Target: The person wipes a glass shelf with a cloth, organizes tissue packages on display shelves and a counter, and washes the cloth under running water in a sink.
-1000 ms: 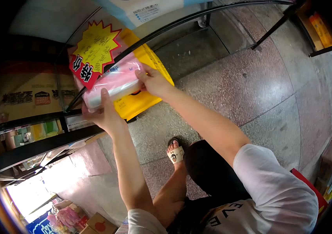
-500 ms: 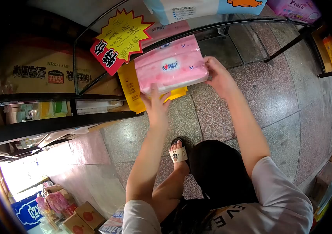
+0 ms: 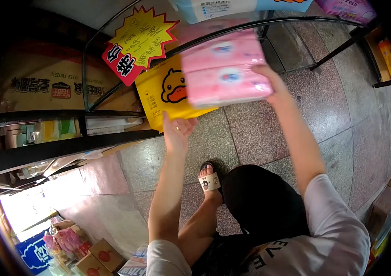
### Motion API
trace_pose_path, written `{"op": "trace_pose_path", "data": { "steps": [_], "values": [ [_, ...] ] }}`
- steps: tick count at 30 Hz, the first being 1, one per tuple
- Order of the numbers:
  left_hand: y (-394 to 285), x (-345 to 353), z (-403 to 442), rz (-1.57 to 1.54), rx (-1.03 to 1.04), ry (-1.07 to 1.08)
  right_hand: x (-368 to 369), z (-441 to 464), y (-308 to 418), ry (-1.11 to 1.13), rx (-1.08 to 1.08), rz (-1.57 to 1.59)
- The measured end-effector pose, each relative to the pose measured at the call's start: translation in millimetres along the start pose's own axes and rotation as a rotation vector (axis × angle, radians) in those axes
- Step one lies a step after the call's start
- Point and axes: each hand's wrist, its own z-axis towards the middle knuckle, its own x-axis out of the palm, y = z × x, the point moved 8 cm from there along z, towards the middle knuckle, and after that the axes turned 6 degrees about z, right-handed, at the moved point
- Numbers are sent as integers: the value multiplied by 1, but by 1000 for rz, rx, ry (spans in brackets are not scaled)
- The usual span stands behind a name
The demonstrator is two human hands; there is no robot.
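Pink pack point(image 3: 226, 76) farther right, axis crosswise

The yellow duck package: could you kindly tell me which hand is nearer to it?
Left. The left hand is at the lower edge of the yellow duck package; the right hand is farther off, to the picture's right, gripping the pink pack at its right edge.

Pink pack point(image 3: 225, 64) with blue-on-white logos point(image 3: 231, 76), yellow package point(image 3: 158, 102) with duck print point(image 3: 175, 86)
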Motion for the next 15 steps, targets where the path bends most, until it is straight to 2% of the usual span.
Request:
{"op": "trace_pose_path", "data": {
  "steps": [2, 3, 5, 6, 8, 9, 11, 15],
  "values": [
    [31, -14, -4, 308, -288, 1, -47, -11, 17, -117, 6, 55],
    [37, -15, -8, 301, -301, 5, -68, -15, 25, -180, -4, 68],
    [44, -26, -11, 289, -336, -156, -94, -17, 40, -176, -19, 1],
    [45, -24, -9, 287, -340, -149, -103, -17, 44, -162, -33, -56],
    [46, -25, -5, 28, -355, -214, -114, -13, 43, -143, -10, -97],
    [45, -23, -2, 31, -358, -209, -118, -11, 38, -121, 17, -134],
    [25, -2, 14, -137, -167, -5, -122, -12, 28, -139, -18, -143],
    [8, -3, 34, -177, -32, -43, -118, -13, 13, -130, -59, -148]
  ]
}}
